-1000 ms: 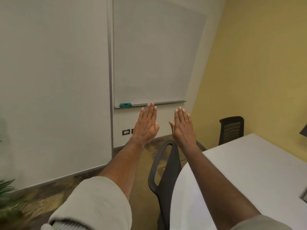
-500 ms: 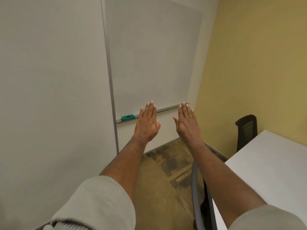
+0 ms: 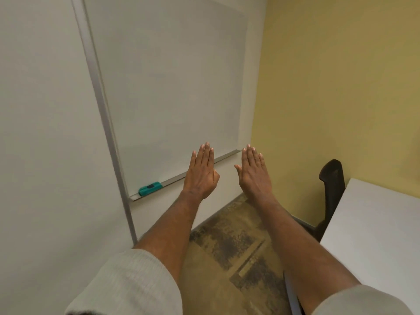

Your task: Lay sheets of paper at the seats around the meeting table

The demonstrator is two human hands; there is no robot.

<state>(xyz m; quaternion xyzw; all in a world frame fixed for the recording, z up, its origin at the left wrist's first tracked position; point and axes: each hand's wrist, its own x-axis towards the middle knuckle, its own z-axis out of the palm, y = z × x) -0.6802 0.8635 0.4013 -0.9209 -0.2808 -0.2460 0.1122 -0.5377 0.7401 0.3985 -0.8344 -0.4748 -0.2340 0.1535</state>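
Since a moment ago the tabletop [image 3: 372, 235] slid rightward; left hand [image 3: 201, 172] and right hand [image 3: 253, 172] hover flat before the whiteboard [image 3: 170, 87], grip wide, holding nothing.

Two bare forearms, with pale grey-beige sleeves [image 3: 134, 285] pushed up toward the elbows. Ribbed knit on the left one, seemingly a sweater; the right sleeve [image 3: 363, 301] too cropped to judge. No rings or watch on either hand.

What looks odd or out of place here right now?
Nothing damaged or spilled. The only oddity: both hands, left and right, are flat, open and empty, with no paper in view, facing the whiteboard, not the table.
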